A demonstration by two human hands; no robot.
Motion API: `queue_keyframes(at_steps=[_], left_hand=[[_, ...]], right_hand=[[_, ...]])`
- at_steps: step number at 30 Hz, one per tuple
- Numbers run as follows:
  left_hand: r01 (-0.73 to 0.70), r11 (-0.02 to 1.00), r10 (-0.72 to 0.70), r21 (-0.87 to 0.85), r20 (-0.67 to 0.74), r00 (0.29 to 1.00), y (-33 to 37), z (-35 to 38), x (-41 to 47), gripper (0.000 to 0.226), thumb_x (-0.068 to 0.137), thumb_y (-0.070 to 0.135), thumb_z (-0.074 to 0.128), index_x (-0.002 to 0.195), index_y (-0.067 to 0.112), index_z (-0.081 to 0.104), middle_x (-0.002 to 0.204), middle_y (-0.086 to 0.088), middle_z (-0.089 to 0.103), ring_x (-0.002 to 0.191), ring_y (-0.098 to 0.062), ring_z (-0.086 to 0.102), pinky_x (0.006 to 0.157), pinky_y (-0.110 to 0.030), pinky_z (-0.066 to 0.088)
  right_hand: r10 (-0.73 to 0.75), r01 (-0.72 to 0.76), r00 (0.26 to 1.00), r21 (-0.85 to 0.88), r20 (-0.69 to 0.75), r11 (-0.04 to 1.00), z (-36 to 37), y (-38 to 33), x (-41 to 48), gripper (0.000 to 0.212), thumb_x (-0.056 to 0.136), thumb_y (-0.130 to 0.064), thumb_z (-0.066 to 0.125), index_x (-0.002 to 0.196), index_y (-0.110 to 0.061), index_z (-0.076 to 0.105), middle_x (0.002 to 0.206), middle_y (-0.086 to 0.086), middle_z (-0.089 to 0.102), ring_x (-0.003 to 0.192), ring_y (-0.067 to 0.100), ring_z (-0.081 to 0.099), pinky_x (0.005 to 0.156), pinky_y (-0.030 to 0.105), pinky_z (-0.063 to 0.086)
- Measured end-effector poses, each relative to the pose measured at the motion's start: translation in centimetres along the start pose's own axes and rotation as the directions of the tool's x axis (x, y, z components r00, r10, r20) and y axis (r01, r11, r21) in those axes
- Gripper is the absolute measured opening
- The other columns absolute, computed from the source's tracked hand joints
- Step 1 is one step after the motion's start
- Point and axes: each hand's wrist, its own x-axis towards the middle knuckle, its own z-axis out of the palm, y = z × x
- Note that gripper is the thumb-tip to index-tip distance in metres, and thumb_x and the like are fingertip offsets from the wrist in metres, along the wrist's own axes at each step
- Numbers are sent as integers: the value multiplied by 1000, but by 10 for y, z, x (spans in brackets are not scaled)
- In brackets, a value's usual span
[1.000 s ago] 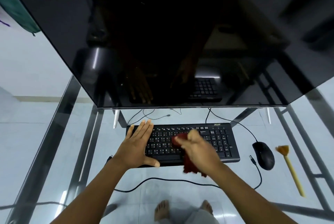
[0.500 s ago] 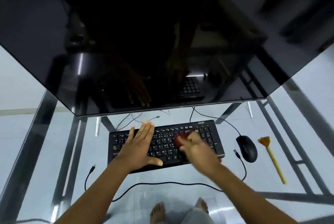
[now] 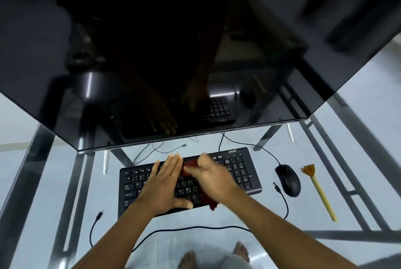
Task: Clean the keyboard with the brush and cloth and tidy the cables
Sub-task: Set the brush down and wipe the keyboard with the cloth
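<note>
Blurred fingers of the right hand (image 3: pixel 213 178) seem curled round a crumpled dark-red cloth (image 3: pixel 189 169) on the matte black keyboard (image 3: pixel 243 169); the left hand (image 3: pixel 165 184) presses flat on its keys, fingers straight; right of it, a yellow-handled brush (image 3: pixel 319 190)

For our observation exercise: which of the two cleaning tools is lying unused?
The yellow-handled brush, lying alone right of the mouse; the red cloth is gripped by the right hand on the keyboard.

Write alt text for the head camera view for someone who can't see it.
A right hand holds a red cloth on a black keyboard while the flat left hand rests on it. A mouse and brush lie to the right.
</note>
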Motion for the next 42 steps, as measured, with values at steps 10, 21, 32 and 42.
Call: queue_keyframes(at_steps=[10,21,32,42], left_hand=[[-3,1000,3,1,-12,1000,3,1,0,139,45,96,26,151,18,-20,158,6,-26,142,-9,-29,117,-40,-17],[-106,994,108,-35,39,993,46,-6,23,128,70,79,55,151,15,-20,155,1,-31,141,-12,-31,119,-45,-12],[-97,995,97,34,21,995,53,2,26,127,71,78,55,151,13,-19,156,1,-30,141,-14,-31,118,-43,-16],[-125,992,125,26,9,992,50,2,25,128,69,78,57,151,16,-19,156,4,-30,141,-12,-32,116,-40,-18]], right_hand=[[54,-65,993,-108,-100,992,-6,27,-8,25,94,-52,55,93,-27,54,78,-11,54,69,6,58,53,23,39],[74,-95,991,-200,-114,975,-20,53,-23,30,92,-59,45,103,-34,58,82,-13,61,63,-2,60,56,17,45],[194,-221,967,-170,-165,960,-30,76,-2,32,101,-46,39,128,-35,52,100,-8,33,84,17,47,79,32,45],[-55,21,994,-315,-98,949,-28,93,-29,59,91,-72,27,128,-37,58,108,-22,58,92,-9,55,79,16,46]])
